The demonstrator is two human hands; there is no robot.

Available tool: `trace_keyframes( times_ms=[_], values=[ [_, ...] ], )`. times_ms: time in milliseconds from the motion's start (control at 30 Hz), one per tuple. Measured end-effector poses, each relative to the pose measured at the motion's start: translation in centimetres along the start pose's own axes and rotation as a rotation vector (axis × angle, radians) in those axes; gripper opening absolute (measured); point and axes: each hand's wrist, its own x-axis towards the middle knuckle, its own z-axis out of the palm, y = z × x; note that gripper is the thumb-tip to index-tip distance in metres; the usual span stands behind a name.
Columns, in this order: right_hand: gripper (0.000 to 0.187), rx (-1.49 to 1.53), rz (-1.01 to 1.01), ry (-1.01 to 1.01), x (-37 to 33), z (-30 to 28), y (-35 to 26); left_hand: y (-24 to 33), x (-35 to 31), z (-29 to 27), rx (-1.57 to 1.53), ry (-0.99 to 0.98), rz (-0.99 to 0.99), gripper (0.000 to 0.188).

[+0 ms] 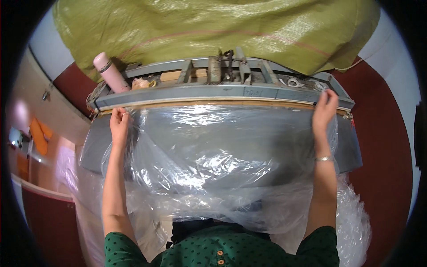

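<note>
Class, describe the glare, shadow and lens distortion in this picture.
In the head view, bright white glare streaks the clear plastic film, with softer highlights on the yellow-green sheet; in the head view, a dark, soft-edged patch beside the right forearm looks like shadow; in the head view, fisheye distortion bows the metal frame, and the corners fall to black.

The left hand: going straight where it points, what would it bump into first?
Probably the narrow, brown, wood-looking strip, then the long grey metal beam just beyond it. The left hand looks close, but its height is unclear, so it might pass over both.
</note>
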Motion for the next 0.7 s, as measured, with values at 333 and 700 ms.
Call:
trace_keyframes(
  times_ms=[333,700],
  values=[
    [0.013,0.541,0.055,-0.861,-10.5,4.9,-15.5,5.4,-4.7,-7.4,-0.031,0.163,0.108,0.008],
    [0.021,-0.154,0.085,-0.517,-6.1,-12.2,9.1,3.9,-16.8,-12.3,0.149,-0.15,-0.129,0.026]
  ],
)
